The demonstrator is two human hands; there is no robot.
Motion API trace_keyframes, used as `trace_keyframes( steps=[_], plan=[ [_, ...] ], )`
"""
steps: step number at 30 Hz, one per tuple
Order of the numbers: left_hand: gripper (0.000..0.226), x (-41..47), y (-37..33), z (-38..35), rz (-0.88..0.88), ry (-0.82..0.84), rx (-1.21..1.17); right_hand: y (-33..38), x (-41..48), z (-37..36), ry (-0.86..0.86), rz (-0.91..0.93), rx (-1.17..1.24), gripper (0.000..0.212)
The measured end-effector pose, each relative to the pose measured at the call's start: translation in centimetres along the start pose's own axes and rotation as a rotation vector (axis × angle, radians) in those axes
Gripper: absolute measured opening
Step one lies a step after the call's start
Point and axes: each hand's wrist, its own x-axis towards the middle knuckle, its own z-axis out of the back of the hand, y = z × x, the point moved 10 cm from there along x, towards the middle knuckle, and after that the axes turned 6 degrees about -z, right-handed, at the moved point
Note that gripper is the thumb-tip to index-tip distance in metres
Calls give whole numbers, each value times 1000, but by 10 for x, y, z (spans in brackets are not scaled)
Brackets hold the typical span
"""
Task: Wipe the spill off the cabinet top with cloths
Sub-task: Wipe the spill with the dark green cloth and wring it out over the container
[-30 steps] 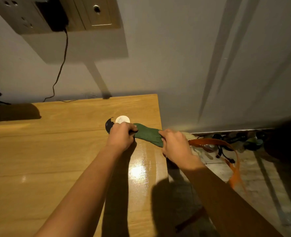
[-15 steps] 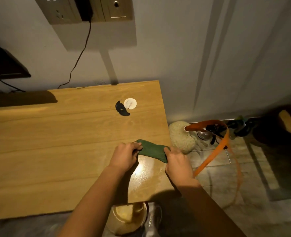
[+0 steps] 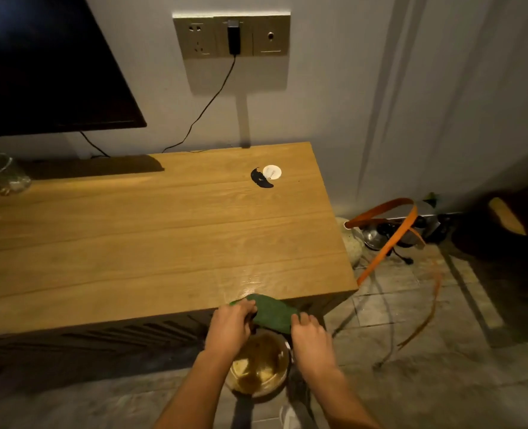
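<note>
Gripping the green cloth [image 3: 272, 312] at the cabinet top [image 3: 151, 239] front edge, left hand [image 3: 230, 328] and right hand [image 3: 310, 337].

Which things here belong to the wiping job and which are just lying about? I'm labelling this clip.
In the job: green cloth, held by left hand and right hand; cabinet top; bowl below the edge.

Lying about: black scrap, white disc, orange strap, television.

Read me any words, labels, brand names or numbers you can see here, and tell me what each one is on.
None can be read.
White round disc on the cabinet top: faint marks, too blurred to read.
Wall socket panel: no legible lettering.
Green cloth: no text.
</note>
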Motion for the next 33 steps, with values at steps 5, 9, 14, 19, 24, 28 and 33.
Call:
trace_keyframes(
  steps=[5,9,14,19,24,28,33],
  plan=[
    [28,-62,31,-14,76,6,35,23,-35,-19,28,93,-4,48],
    [31,-85,36,0,67,-53,15,35,-51,1,-28,124,-11,47],
    [30,-101,26,33,34,-96,12,42,-73,26,-43,117,10,46],
    [32,-103,13,67,5,-95,24,46,-84,60,-88,159,64,43],
    [32,-93,-2,90,-29,-106,-32,39,-84,89,-99,186,144,44],
    [25,-86,-7,100,-5,-9,-106,19,-73,106,8,167,322,36],
    [23,-98,8,124,98,20,-185,39,-64,129,173,347,312,29]
  ],
)
